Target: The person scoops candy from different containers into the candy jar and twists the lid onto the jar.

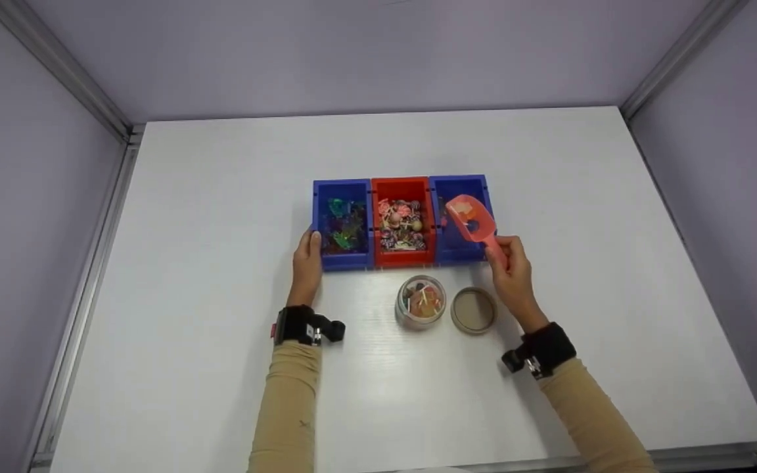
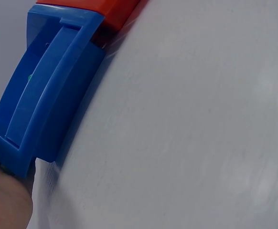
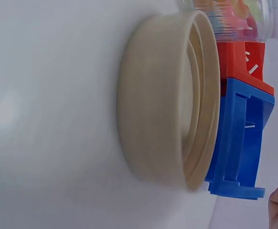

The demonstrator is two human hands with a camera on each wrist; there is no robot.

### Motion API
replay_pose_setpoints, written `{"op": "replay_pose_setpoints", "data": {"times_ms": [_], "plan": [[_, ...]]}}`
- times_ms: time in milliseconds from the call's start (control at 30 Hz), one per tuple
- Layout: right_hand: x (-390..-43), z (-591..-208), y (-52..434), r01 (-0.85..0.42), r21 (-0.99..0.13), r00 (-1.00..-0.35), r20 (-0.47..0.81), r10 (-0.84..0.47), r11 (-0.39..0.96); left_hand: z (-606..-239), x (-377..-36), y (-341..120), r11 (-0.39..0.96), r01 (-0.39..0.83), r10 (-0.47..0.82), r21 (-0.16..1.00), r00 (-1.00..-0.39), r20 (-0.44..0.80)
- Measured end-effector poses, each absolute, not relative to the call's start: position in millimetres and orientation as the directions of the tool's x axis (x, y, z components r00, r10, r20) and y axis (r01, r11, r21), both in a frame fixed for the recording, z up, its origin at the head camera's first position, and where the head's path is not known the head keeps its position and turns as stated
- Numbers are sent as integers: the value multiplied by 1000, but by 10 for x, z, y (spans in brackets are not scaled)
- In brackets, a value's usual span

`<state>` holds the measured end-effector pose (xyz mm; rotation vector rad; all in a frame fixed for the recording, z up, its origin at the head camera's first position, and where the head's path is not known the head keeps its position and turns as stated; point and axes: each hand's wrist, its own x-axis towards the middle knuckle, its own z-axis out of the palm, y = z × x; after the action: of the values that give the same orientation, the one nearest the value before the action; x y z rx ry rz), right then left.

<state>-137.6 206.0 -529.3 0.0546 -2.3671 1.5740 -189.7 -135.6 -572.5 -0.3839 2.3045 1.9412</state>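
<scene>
My right hand (image 1: 513, 263) grips the handle of the pink scoop (image 1: 469, 219), loaded with sweets and held over the right blue bin (image 1: 460, 190), while my left hand (image 1: 307, 259) rests with straight fingers against the left blue bin (image 1: 342, 220). I'd keep the scoop level and bring it toward seven o'clock, tipping only once it's right above the open jar (image 1: 421, 301). The lid (image 1: 474, 310) lies just at the jar's three o'clock, so I'd steer clear of it.

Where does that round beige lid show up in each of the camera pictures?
Head: the beige lid lies on the table, right of the jar.
Left wrist: not in it.
Right wrist: the lid fills the centre.
Shared landmark: the red bin.
</scene>
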Motion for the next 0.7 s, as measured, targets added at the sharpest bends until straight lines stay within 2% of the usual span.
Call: {"op": "replay_pose_setpoints", "data": {"times_ms": [200,700], "plan": [[-1218,-4957,2045,-249,-857,-952,302,50,452,-5720,-1903,-1352,165,-271,-125,948,-960,-252],[-1060,-4841,2193,-245,-847,-961,278,0,472,-5734,-1908,-1345,173,-273,-133,946,-958,-252]]}}
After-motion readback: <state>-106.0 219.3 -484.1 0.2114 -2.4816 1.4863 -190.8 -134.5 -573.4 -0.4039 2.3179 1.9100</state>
